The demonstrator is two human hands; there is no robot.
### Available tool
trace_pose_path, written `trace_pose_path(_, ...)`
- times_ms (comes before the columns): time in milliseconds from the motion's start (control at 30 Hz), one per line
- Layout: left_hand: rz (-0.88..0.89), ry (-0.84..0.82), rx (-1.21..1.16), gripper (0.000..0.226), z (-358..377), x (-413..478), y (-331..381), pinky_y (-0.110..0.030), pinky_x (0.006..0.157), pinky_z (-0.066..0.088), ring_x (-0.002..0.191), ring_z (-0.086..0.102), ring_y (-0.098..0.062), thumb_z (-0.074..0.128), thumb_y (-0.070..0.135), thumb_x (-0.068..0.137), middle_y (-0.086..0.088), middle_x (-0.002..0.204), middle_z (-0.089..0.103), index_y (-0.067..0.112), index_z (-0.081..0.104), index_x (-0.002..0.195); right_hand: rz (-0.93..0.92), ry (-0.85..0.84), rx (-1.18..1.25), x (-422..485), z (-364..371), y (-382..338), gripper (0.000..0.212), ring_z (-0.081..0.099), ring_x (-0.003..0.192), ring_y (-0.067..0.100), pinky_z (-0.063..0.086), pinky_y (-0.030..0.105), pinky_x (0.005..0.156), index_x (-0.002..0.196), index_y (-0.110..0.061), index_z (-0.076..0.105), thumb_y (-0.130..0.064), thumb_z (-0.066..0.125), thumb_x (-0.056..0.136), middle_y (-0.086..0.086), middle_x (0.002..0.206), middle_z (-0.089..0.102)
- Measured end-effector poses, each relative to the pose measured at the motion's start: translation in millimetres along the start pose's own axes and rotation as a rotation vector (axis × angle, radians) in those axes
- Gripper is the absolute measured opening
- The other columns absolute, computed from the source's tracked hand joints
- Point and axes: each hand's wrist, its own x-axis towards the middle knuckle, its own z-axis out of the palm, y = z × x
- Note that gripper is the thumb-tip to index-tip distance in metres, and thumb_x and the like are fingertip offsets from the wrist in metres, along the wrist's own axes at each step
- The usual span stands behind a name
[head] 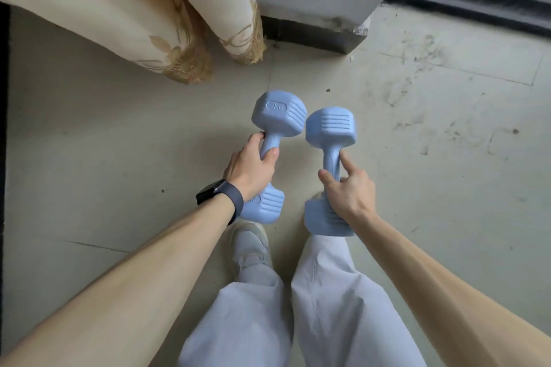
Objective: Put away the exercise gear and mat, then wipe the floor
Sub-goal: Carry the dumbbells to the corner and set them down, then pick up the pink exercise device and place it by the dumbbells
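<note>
head camera looks down on two blue dumbbells, the left dumbbell [269, 155] and right dumbbell [329, 170], side by side, long axes pointing away from the person toward the curtain [167, 24]. the left hand [253, 167] is wrapped fully round its bar; the right hand [348, 188] grips more loosely, forefinger lying straight along the bar. both seem held just above the floor [119, 128], near the shoes. bare floor lies ahead, with the pillar base [313, 34] beyond.

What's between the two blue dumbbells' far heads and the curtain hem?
In the head view, only bare floor separates the dumbbells from the curtain.
</note>
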Motion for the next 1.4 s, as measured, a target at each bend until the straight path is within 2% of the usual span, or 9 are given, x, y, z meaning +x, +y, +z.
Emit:
trace_pose_path(200, 0.091, 0.104, -0.027, 0.038, -2.6, 72.4, 21.1, -0.045, 0.084, 0.055, 0.087, 0.068, -0.034, 0.044, 0.052, 0.085, -0.003, 0.097, 0.072, 0.041, 0.045, 0.121, -0.078, 0.104, 0.15, 69.2, 16.8, -17.5, 0.059, 0.067, 0.091, 0.029, 0.05, 0.039, 0.092, 0.144, -0.05, 0.039, -0.04, 0.06, 0.09, 0.008, 0.081, 0.074)
trace_pose_path(367, 0.152, 0.201, -0.142, 0.047, -3.9, 119.7, 33.5, -0.044, 0.084, 0.056, 0.087, 0.069, -0.033, 0.045, 0.051, 0.086, -0.005, 0.1, 0.072, 0.035, 0.049, 0.13, -0.17, 0.169, 0.203, 117.4, 26.5, -42.9, 0.066, 0.066, 0.107, 0.024, 0.047, 0.037, 0.101, 0.149, -0.051, 0.028, -0.044, 0.056, 0.09, 0.0, 0.109, 0.075)
trace_pose_path(533, 0.17, 0.197, -0.147, 0.054, 0.4, 141.0, 30.7, -0.038, 0.09, 0.055, 0.094, 0.069, -0.031, 0.042, 0.052, 0.088, -0.006, 0.108, 0.073, 0.032, 0.052, 0.138, -0.195, 0.197, 0.229, 132.5, 39.5, -50.4, 0.064, 0.066, 0.103, 0.023, 0.046, 0.035, 0.1, 0.151, -0.05, 0.027, -0.042, 0.055, 0.093, 0.0, 0.101, 0.074)
trace_pose_path(633, 0.151, 0.166, -0.037, 0.053, -2.7, 136.5, 36.7, -0.025, 0.094, 0.044, 0.116, 0.06, -0.033, 0.043, 0.043, 0.1, -0.009, 0.128, 0.065, 0.03, 0.038, 0.151, -0.187, 0.135, 0.184, 132.0, 31.8, -52.5, 0.065, 0.061, 0.117, 0.023, 0.043, 0.033, 0.104, 0.153, -0.046, 0.025, -0.04, 0.055, 0.096, -0.001, 0.118, 0.071)
trace_pose_path(700, 0.129, 0.142, 0.091, 0.055, -12.2, 124.0, 46.8, -0.029, 0.091, 0.04, 0.123, 0.054, -0.036, 0.044, 0.036, 0.102, -0.012, 0.136, 0.059, 0.031, 0.028, 0.155, -0.155, 0.056, 0.114, 122.5, 17.6, -62.8, 0.065, 0.052, 0.131, 0.023, 0.039, 0.032, 0.108, 0.154, -0.043, 0.025, -0.038, 0.055, 0.097, -0.003, 0.138, 0.06)
trace_pose_path(767, 0.125, 0.105, 0.22, 0.055, -21.9, 100.2, 56.3, -0.031, 0.096, 0.039, 0.126, 0.05, -0.036, 0.045, 0.03, 0.102, -0.015, 0.138, 0.056, 0.031, 0.03, 0.155, -0.13, -0.006, -0.022, 98.1, -1.7, -72.3, 0.064, 0.048, 0.135, 0.024, 0.038, 0.031, 0.106, 0.155, -0.038, 0.028, -0.036, 0.055, 0.097, -0.002, 0.147, 0.052)
trace_pose_path(933, 0.142, -0.01, 0.439, 0.045, -44.7, -2.2, 73.9, -0.038, 0.105, 0.042, 0.13, 0.049, -0.032, 0.05, 0.027, 0.097, -0.01, 0.143, 0.052, 0.031, 0.052, 0.142, -0.166, -0.053, -0.134, -13.3, -55.8, -87.3, 0.051, 0.052, 0.13, 0.024, 0.037, 0.029, 0.105, 0.147, -0.025, 0.046, -0.03, 0.054, 0.097, 0.004, 0.144, 0.055)
trace_pose_path(1167, 0.066, 0.015, 0.259, 0.04, -135.8, -211.5, 147.8, -0.031, 0.099, 0.045, 0.124, 0.056, -0.027, 0.049, 0.03, 0.097, -0.001, 0.136, 0.062, 0.034, 0.056, 0.137, -0.266, -0.05, -0.261, -232.2, -158.6, -137.2, 0.042, 0.048, 0.132, 0.024, 0.034, 0.032, 0.111, 0.138, -0.021, 0.056, -0.03, 0.053, 0.097, 0.0, 0.145, 0.053)
trace_pose_path(1400, 0.176, 0.096, 0.205, 0.039, -246.5, -409.5, 212.4, -0.033, 0.103, 0.044, 0.129, 0.053, -0.024, 0.049, 0.037, 0.097, 0.002, 0.139, 0.06, 0.035, 0.055, 0.136, -0.483, 0.039, -0.263, -427.5, -263.7, -207.0, 0.04, 0.038, 0.139, 0.015, 0.026, 0.025, 0.112, 0.137, -0.028, 0.058, -0.038, 0.054, 0.098, -0.009, 0.148, 0.05)
